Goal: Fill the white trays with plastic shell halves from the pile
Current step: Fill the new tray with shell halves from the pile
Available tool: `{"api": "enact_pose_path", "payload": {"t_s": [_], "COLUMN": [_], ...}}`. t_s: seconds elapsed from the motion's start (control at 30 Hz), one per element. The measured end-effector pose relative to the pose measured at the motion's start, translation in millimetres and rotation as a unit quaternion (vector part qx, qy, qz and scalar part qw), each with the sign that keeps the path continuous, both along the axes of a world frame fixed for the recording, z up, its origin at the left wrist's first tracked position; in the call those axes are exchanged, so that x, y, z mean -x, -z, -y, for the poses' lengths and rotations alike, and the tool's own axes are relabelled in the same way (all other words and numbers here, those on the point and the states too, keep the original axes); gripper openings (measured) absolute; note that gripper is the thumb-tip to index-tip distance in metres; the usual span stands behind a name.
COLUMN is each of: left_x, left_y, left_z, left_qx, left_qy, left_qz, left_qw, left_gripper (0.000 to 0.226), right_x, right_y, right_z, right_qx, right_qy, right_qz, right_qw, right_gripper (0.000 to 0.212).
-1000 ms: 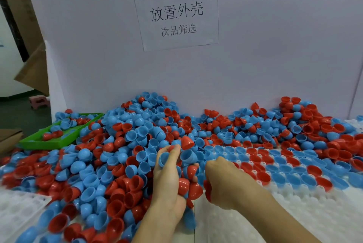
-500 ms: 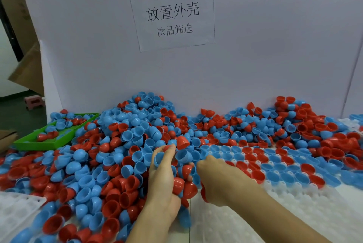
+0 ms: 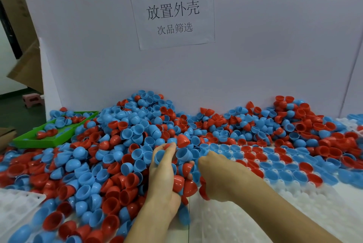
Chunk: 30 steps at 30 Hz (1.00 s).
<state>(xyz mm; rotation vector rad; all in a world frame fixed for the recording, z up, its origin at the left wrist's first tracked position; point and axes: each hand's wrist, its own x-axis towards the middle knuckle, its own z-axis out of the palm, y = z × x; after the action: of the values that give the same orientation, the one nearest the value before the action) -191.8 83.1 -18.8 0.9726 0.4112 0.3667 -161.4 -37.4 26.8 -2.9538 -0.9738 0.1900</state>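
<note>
Left hand (image 3: 164, 176) hugs a bunch of shells (image 3: 182, 181); right hand (image 3: 218, 177) pinches a red one; best drop each cup-up into the white tray (image 3: 245, 221) holes.

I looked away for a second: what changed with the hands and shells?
Very little. The left hand still cradles a handful of shell halves, and the right hand keeps its grip on a red shell beside the white tray. Nothing was released; the pile looks undisturbed.
</note>
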Motion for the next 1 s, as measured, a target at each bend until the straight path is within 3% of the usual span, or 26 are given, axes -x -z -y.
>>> {"api": "enact_pose_path", "payload": {"t_s": [0.1, 0.23, 0.37, 0.5, 0.6, 0.73, 0.9, 1.0], "left_x": [3, 7, 11, 14, 16, 17, 16, 14], "left_y": [-2, -5, -6, -7, -7, -6, -6, -4], "left_z": [1, 6, 18, 27, 30, 29, 26, 23], "left_qx": [-0.003, -0.014, -0.033, -0.066, -0.096, -0.119, -0.132, -0.132], "left_qy": [0.002, 0.037, 0.082, 0.116, 0.143, 0.171, 0.175, 0.148], "left_qz": [-0.001, 0.008, 0.026, 0.040, 0.048, 0.042, 0.051, 0.045], "left_qw": [1.000, 0.999, 0.996, 0.990, 0.984, 0.977, 0.974, 0.979], "left_gripper": [0.031, 0.022, 0.006, 0.006, 0.010, 0.019, 0.027, 0.013], "right_x": [-1, -7, -4, 0, 3, 4, 4, 6], "right_y": [-4, 3, 21, 32, 34, 36, 38, 37], "right_z": [5, 23, 41, 51, 57, 55, 54, 50], "right_qx": [-0.032, -0.177, -0.401, -0.515, -0.506, -0.477, -0.561, -0.606], "right_qy": [0.010, 0.030, 0.055, 0.033, -0.019, -0.025, 0.047, 0.078], "right_qz": [0.018, 0.042, 0.034, 0.077, 0.080, 0.135, 0.101, 0.047], "right_qw": [0.999, 0.983, 0.914, 0.853, 0.858, 0.868, 0.820, 0.790], "right_gripper": [0.010, 0.013, 0.012, 0.036, 0.044, 0.027, 0.017, 0.005]}}
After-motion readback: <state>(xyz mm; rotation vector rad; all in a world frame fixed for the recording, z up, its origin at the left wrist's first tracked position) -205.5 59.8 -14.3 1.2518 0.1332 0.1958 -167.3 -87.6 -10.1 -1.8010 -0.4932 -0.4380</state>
